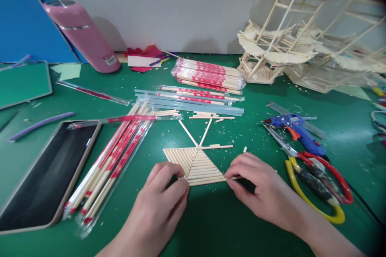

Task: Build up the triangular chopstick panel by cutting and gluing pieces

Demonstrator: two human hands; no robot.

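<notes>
A panel of pale wooden sticks [200, 164], its rows narrowing towards the top, lies on the green table in front of me. My left hand [165, 196] pinches its lower left corner with thumb and bent fingers. At the opposite lower corner, my right hand [253, 180] closes thumb and forefinger on a wooden stick [208, 182] along the bottom edge; the fingertips partly hide its end. Two thin sticks [206, 131] spread upward in a V from the panel's top point. Another stick [221, 147] runs sideways from there.
Right of my hand lie a blue glue gun [297, 128] and red-and-yellow-handled cutters [313, 176]. Wrapped chopsticks [117, 156] and a phone [45, 172] are on the left. Behind are glue sticks [199, 107], a chopstick bundle [208, 74], a pink bottle [84, 36] and stick-built towers [280, 44].
</notes>
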